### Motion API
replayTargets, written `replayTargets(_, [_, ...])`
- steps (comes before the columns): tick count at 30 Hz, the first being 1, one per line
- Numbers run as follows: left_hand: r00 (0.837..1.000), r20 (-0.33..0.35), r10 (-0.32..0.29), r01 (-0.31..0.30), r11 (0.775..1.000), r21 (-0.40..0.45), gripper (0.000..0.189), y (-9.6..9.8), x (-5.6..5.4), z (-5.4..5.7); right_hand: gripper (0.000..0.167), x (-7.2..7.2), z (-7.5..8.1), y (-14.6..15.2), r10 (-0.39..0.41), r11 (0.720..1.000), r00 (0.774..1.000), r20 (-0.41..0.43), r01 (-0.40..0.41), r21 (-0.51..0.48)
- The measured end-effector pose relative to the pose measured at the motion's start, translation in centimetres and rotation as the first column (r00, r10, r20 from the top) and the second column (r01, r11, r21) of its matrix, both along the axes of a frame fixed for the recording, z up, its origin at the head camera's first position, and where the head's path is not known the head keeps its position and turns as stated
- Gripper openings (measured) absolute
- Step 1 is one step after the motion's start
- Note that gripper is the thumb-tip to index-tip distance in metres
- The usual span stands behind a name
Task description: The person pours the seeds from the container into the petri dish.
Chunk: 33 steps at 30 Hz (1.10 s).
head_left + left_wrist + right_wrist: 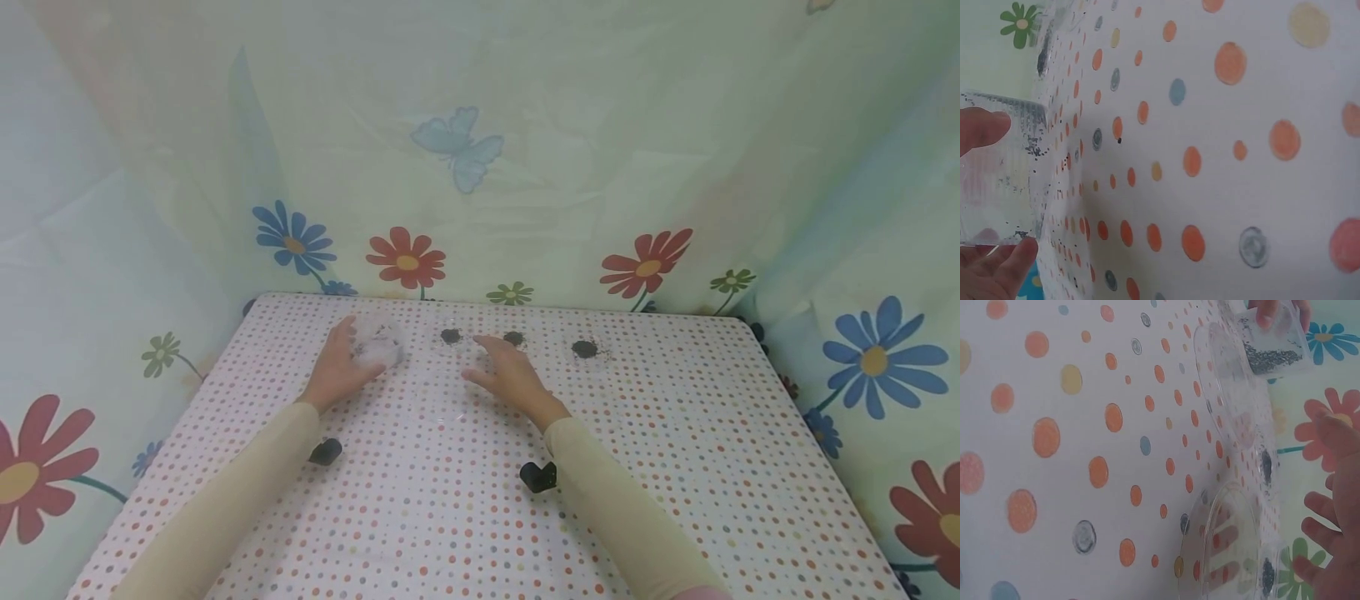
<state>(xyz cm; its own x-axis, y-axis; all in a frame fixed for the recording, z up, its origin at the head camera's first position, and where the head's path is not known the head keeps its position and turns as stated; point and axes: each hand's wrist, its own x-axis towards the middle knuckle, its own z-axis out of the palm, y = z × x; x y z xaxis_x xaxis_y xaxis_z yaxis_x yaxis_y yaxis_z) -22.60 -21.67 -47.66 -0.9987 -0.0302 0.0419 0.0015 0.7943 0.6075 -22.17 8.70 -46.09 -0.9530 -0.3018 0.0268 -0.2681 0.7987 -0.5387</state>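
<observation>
My left hand (337, 367) grips a clear plastic container (378, 337), thumb on one side and fingers on the other. Dark granules cling to its walls, and the right wrist view shows more of them gathered inside. My right hand (513, 379) is held over the table with fingers spread and nothing in them. Below and beside it lie clear round plastic lids or dishes, a nearer one (1210, 550) and another (1219, 369) by the container. Whether the held container touches the table, I cannot tell.
Dark granule heaps stand in a row along the back, a left one (450, 336), a middle one (513, 337) partly behind my right hand and a right one (584, 349). They seem to sit in clear containers. A flowered curtain (525, 208) borders the dotted tabletop (675, 467).
</observation>
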Motion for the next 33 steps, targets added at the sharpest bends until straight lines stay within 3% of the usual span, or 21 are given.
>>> replayTargets(8, [1.0,0.001,-0.001,0.001,1.0,-0.019,0.102,-0.3,0.1,-0.6,0.069,-0.2,-0.4,0.0,0.018,1.0,1.0,-0.004,-0.018,-0.024])
replayTargets(17, [0.999,0.053,0.007,-0.006,1.0,-0.025,0.107,-0.4,0.1,-0.8,0.07,-0.3,-0.5,0.1,0.013,1.0,1.0,-0.004,-0.013,0.001])
replayTargets(28, [0.998,-0.059,-0.034,0.029,0.996,-0.08,0.109,0.1,0.6,-0.1,0.07,-0.6,-0.5,0.7,0.025,1.0,0.999,-0.035,-0.025,0.018])
replayTargets(33, [0.996,-0.074,-0.052,0.045,0.995,-0.085,0.106,0.1,1.0,0.7,0.069,-0.6,-0.1,0.8,0.019,1.0,0.999,-0.033,-0.018,0.019])
